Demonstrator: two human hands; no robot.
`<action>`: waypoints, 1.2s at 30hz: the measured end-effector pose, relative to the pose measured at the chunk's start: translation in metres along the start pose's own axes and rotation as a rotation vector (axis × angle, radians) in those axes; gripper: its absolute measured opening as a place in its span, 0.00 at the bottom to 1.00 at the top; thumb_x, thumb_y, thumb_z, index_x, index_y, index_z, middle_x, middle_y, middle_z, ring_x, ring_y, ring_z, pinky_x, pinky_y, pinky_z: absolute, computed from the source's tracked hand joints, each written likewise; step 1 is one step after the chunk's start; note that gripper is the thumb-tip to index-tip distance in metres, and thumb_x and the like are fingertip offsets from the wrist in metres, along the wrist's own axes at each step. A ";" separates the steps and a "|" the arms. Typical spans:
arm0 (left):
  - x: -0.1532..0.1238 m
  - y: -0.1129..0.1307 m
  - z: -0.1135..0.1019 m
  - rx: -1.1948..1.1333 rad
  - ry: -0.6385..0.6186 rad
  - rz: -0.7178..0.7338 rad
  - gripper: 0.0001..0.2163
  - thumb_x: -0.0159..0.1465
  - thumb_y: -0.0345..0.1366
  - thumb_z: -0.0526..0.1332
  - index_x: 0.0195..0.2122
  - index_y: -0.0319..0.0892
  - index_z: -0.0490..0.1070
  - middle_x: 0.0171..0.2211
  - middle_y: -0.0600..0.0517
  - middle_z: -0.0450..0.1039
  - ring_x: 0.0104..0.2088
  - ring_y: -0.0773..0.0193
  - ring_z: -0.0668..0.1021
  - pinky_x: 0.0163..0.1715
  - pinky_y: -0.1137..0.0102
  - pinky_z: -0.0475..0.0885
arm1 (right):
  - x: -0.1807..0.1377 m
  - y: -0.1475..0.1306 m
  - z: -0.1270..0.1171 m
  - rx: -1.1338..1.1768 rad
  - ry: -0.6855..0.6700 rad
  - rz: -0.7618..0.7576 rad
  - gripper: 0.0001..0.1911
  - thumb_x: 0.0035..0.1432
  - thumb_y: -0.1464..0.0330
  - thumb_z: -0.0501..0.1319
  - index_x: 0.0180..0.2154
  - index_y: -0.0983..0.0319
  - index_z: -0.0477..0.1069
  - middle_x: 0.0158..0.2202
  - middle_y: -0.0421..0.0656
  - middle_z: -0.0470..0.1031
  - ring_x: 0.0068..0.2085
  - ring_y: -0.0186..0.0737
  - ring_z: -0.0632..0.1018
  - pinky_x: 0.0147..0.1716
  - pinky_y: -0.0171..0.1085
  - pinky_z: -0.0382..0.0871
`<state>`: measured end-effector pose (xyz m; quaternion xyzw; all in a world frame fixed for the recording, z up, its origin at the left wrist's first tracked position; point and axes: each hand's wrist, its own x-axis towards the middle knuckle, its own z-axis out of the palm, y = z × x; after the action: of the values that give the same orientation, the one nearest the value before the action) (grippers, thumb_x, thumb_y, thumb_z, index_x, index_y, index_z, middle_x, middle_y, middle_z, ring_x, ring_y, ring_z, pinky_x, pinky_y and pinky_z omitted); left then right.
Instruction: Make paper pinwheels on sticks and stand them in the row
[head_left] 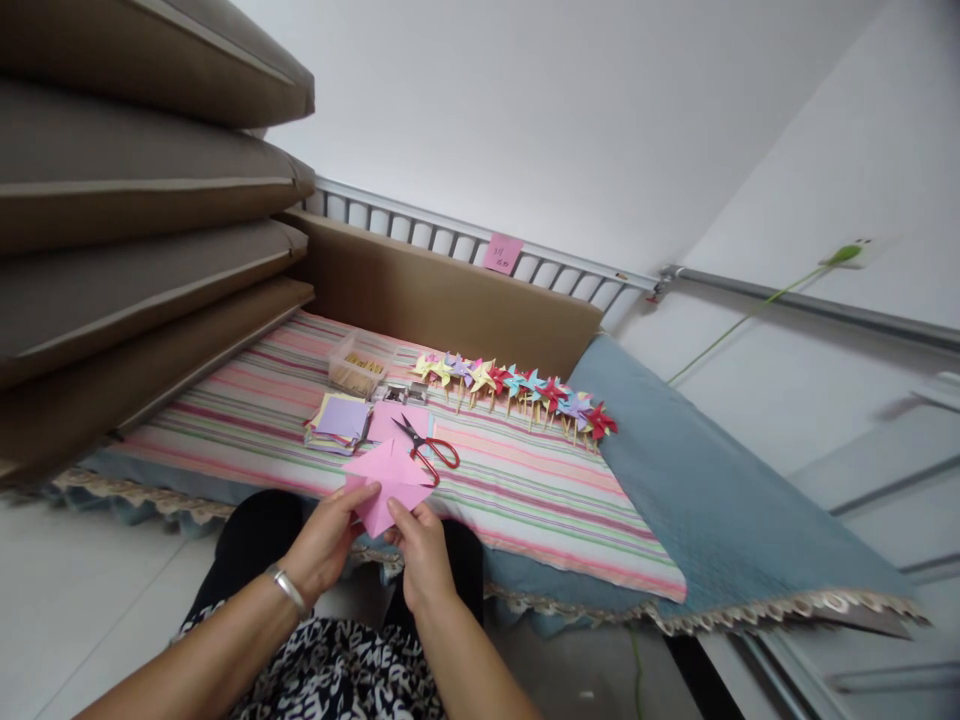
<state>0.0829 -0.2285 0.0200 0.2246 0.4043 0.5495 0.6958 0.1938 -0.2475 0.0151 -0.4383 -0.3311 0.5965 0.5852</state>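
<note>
Between both hands is a pink square of paper (390,475) with cut slits and crease lines, held near the table's front edge. My left hand (330,530) pinches its left side, thumb on top. My right hand (421,545) grips its lower right part the same way; the fingers beneath are partly hidden. Just beyond the paper lie red-handled scissors (426,446), blades apart, partly over a flat pink sheet (390,420). A stack of coloured paper squares (341,420), lilac on top, sits left of them.
Several paper pinwheels (517,385) on sticks form a row at the back. A clear plastic box (356,365) holds small yellowish pieces. Stacked cushions (150,200) rise at the left. A brown board (442,295) stands behind, before a radiator (420,232). A striped cloth (525,500) covers the surface.
</note>
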 end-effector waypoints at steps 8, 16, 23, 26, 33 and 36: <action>-0.005 0.000 0.000 0.004 -0.004 0.014 0.13 0.49 0.38 0.69 0.34 0.37 0.75 0.30 0.49 0.77 0.29 0.64 0.75 0.30 0.71 0.68 | 0.004 -0.005 0.004 -0.064 -0.038 -0.015 0.19 0.46 0.62 0.67 0.39 0.66 0.75 0.28 0.43 0.77 0.27 0.38 0.74 0.27 0.34 0.66; -0.002 0.014 -0.006 0.398 0.066 0.328 0.08 0.52 0.40 0.66 0.27 0.40 0.75 0.24 0.51 0.73 0.27 0.62 0.73 0.29 0.70 0.67 | 0.007 -0.002 -0.008 -0.198 0.054 -0.040 0.17 0.48 0.64 0.65 0.41 0.64 0.71 0.30 0.41 0.76 0.29 0.37 0.75 0.26 0.32 0.66; 0.003 0.047 -0.019 1.075 -0.010 0.965 0.15 0.49 0.20 0.59 0.31 0.46 0.78 0.35 0.49 0.75 0.41 0.54 0.72 0.45 0.62 0.62 | -0.005 -0.027 -0.018 -0.699 0.080 -0.618 0.29 0.54 0.74 0.57 0.58 0.59 0.58 0.57 0.51 0.63 0.33 0.34 0.75 0.37 0.37 0.72; -0.002 0.046 -0.013 1.271 -0.048 1.037 0.16 0.48 0.20 0.58 0.32 0.45 0.78 0.36 0.47 0.75 0.40 0.53 0.72 0.42 0.60 0.62 | -0.014 -0.039 -0.008 -0.872 -0.074 -0.786 0.29 0.56 0.77 0.53 0.59 0.55 0.58 0.63 0.51 0.55 0.38 0.35 0.76 0.40 0.37 0.72; -0.013 0.038 -0.003 1.263 -0.107 1.049 0.15 0.54 0.23 0.57 0.37 0.47 0.77 0.41 0.47 0.74 0.44 0.52 0.71 0.45 0.58 0.62 | -0.007 -0.043 -0.001 -0.870 -0.152 -0.806 0.20 0.47 0.82 0.52 0.36 0.58 0.75 0.37 0.43 0.75 0.42 0.41 0.76 0.44 0.39 0.70; -0.018 0.037 -0.008 1.006 0.014 0.939 0.18 0.53 0.28 0.62 0.45 0.48 0.73 0.48 0.47 0.71 0.51 0.51 0.69 0.53 0.58 0.59 | 0.001 -0.045 -0.011 -0.836 -0.063 -0.836 0.23 0.42 0.83 0.49 0.36 0.60 0.75 0.39 0.45 0.74 0.45 0.42 0.75 0.47 0.40 0.69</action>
<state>0.0534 -0.2357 0.0494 0.6680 0.4746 0.5399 0.1926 0.2227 -0.2433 0.0516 -0.4463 -0.6999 0.1470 0.5379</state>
